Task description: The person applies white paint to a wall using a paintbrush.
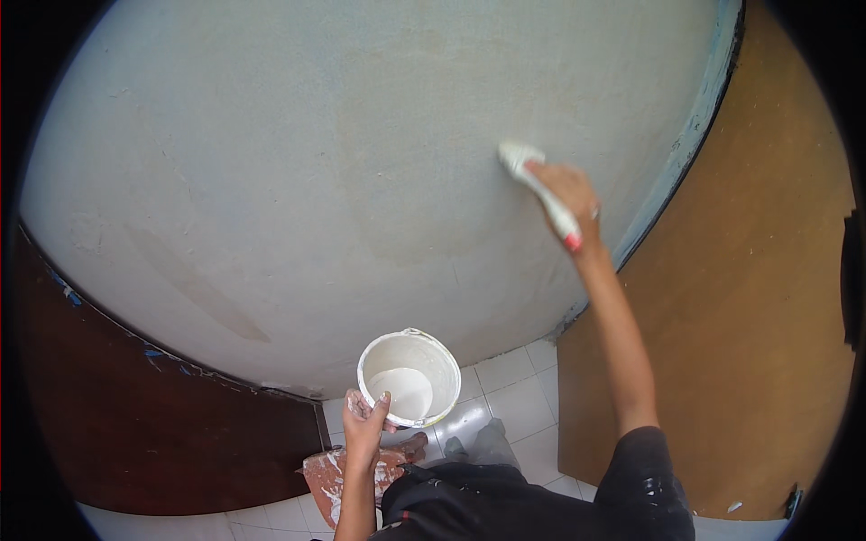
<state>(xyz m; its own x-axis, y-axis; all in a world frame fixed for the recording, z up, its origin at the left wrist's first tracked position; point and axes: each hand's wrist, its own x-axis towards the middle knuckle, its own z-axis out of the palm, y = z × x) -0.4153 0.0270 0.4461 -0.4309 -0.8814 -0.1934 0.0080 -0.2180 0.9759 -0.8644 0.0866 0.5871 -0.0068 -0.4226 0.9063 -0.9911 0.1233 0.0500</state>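
My right hand (568,194) grips a paint-covered white brush (519,158) with red on its handle, its head up against or just off the pale painted wall (271,153); I cannot tell if it touches. Faint darker patches show on the wall. My left hand (368,413) holds a white bucket (431,361) by its near left rim, fingers smeared with white; pale paint lies in the bottom of the bucket.
A dark brown door (135,415) is at left and a light brown door (704,343) at right. Below are white floor tiles (505,374), my feet, and a reddish, paint-splattered object (329,473) that I cannot make out.
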